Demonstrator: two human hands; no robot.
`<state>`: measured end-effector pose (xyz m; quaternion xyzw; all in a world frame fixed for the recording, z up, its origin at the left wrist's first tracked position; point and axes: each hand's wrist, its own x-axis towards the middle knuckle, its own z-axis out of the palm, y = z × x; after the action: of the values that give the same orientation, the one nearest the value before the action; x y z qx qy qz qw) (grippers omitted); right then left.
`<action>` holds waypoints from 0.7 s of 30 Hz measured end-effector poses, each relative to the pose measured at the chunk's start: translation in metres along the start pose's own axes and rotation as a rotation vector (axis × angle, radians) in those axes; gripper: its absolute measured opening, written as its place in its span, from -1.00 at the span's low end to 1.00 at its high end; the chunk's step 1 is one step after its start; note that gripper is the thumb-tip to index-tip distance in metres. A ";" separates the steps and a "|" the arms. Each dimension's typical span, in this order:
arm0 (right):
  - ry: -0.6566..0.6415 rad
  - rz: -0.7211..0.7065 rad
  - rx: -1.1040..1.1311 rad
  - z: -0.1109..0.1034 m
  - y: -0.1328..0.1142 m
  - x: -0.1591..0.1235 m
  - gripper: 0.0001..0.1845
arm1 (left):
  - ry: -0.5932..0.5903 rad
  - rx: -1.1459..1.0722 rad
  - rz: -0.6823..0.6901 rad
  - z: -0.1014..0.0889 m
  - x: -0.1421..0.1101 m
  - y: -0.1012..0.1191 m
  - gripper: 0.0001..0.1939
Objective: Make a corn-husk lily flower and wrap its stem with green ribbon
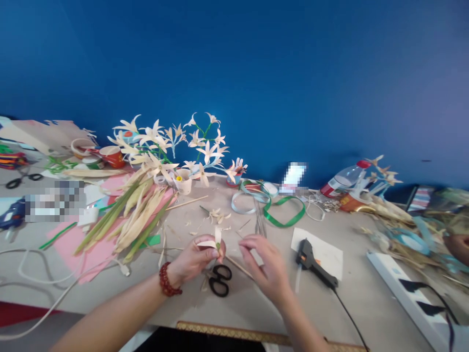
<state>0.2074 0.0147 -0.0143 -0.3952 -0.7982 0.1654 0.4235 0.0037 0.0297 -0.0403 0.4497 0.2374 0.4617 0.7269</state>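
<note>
Cream petals (218, 233) round a green centre, a partly made husk flower, are pinched between the thumb and fingers of my left hand (200, 256). To the right of it, apart from the flower, hovers my right hand (266, 266), its fingers curved and parted from the thumb with nothing visible in them. Black-handled scissors (220, 281) lie on the table just below my left hand. Several small loose cream petals (219, 215) are scattered beyond the hands. A black glue gun (315, 264) rests on a white sheet (335, 252) to the right.
Dried corn husks (137, 227) lie on pink paper (69, 244) at left. Finished cream flowers (208, 151) stand in a paper cup (183, 185) at the back. Green ribbon (286, 220), a bottle (344, 181) and a power strip (395, 288) are on the right. Cables cross both sides.
</note>
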 end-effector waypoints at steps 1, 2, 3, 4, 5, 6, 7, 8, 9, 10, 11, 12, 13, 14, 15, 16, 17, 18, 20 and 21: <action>-0.005 0.011 -0.058 -0.010 0.008 -0.005 -0.85 | -0.002 0.005 0.000 0.000 0.000 0.001 -0.67; 0.026 0.017 -0.122 -0.021 0.018 -0.011 -0.88 | -0.001 0.002 -0.004 0.000 0.001 0.002 -0.67; 0.045 0.057 -0.193 -0.034 0.028 -0.020 -0.90 | 0.003 -0.006 -0.010 0.001 0.001 0.003 -0.68; 0.055 0.106 -0.271 -0.048 0.039 -0.029 -0.88 | 0.003 -0.017 -0.016 0.001 0.001 0.004 -0.70; 0.058 0.166 -0.357 -0.063 0.051 -0.041 -0.85 | 0.001 -0.027 -0.021 0.001 0.001 0.004 -0.72; 0.069 0.242 -0.451 -0.077 0.062 -0.054 -0.82 | -0.003 -0.032 -0.026 0.000 0.002 0.003 -0.73; 0.080 0.318 -0.540 -0.091 0.073 -0.068 -0.77 | -0.008 -0.033 -0.033 0.000 0.002 0.003 -0.74; 0.068 0.384 -0.613 -0.104 0.083 -0.082 -0.72 | -0.011 -0.033 -0.041 -0.001 0.002 0.001 -0.74; 0.056 0.431 -0.682 -0.115 0.092 -0.096 -0.67 | -0.011 -0.032 -0.052 -0.002 0.002 0.000 -0.73; 0.036 0.463 -0.742 -0.124 0.100 -0.109 -0.61 | -0.008 -0.034 -0.065 -0.003 0.002 -0.002 -0.73; 0.003 0.484 -0.768 -0.132 0.106 -0.120 -0.57 | -0.003 -0.042 -0.076 -0.004 0.001 -0.004 -0.73; -0.030 0.497 -0.776 -0.137 0.111 -0.129 -0.55 | 0.004 -0.053 -0.091 -0.005 0.001 -0.005 -0.75; -0.064 0.503 -0.770 -0.141 0.114 -0.136 -0.53 | 0.002 -0.064 -0.101 -0.006 0.001 -0.007 -0.76; -0.094 0.506 -0.757 -0.144 0.117 -0.140 -0.52 | -0.003 -0.080 -0.107 -0.007 0.001 -0.009 -0.76; -0.119 0.505 -0.744 -0.145 0.119 -0.141 -0.51 | -0.009 -0.090 -0.121 -0.007 0.001 -0.009 -0.76; -0.139 0.502 -0.734 -0.146 0.121 -0.141 -0.51 | -0.011 -0.097 -0.132 -0.008 0.002 -0.010 -0.76; -0.157 0.496 -0.728 -0.146 0.122 -0.140 -0.52 | -0.012 -0.103 -0.140 -0.008 0.002 -0.010 -0.75; -0.177 0.487 -0.726 -0.146 0.123 -0.137 -0.53 | -0.012 -0.107 -0.146 -0.008 0.002 -0.010 -0.75; -0.216 0.463 -0.722 -0.146 0.123 -0.132 -0.55 | -0.014 -0.112 -0.152 -0.008 0.002 -0.010 -0.75; -0.233 0.448 -0.722 -0.146 0.122 -0.130 -0.56 | -0.018 -0.112 -0.155 -0.007 0.001 -0.010 -0.76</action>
<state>0.4278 -0.0182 -0.0730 -0.6598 -0.7418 0.0070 0.1193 0.0031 0.0326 -0.0521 0.3928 0.2386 0.4125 0.7865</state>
